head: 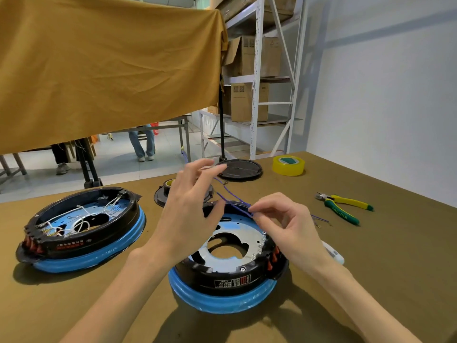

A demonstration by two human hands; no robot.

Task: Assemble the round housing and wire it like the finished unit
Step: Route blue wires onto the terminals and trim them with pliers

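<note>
The round housing point(222, 280), black on a blue base with a metal plate inside, sits in front of me at the centre. My right hand point(284, 226) pinches purple wires point(233, 203) over its far rim. My left hand point(188, 206) hovers above the housing's left side with fingers spread and relaxed, holding nothing. The finished unit point(81, 231), the same shape with white wires laid inside, stands at the left.
Green and yellow pliers point(343, 205) lie at the right, with loose purple wire ends point(321, 220) near them. A yellow tape roll point(288, 165) and a black round lid point(241, 169) sit at the back. A white object point(333, 252) lies behind my right wrist.
</note>
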